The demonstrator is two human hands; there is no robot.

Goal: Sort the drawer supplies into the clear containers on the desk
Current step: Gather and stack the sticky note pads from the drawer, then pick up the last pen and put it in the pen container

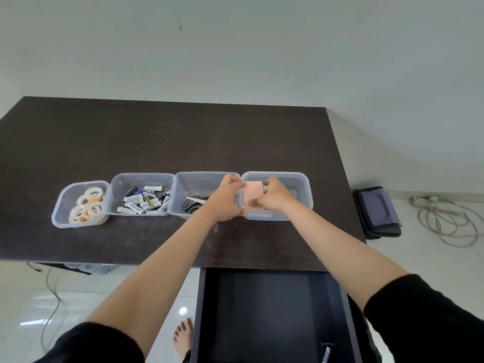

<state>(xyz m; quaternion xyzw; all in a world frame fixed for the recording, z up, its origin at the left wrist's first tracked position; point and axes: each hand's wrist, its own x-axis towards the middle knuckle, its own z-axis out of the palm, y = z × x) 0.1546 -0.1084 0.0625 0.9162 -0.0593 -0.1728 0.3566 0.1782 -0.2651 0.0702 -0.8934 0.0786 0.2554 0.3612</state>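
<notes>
Four clear containers stand in a row on the dark desk [162, 137]. The rightmost container [303, 187] has both my hands over it. My right hand [275, 199] and my left hand [226, 199] together hold a pink pad of sticky notes [252, 193] at the container's left side. The container beside it [183, 187] holds scissors [195, 201]. Further left, one container [117, 184] holds batteries [142, 201], and the leftmost container [59, 205] holds several tape rolls [87, 205]. The open dark drawer [269, 310] lies below the desk edge with a small item [326, 355] at its near right.
A dark bag [377, 210] and a coiled white cable with a power strip [445, 218] lie on the floor to the right. Another cable [52, 297] runs over the floor at the left. My bare foot [183, 336] stands left of the drawer.
</notes>
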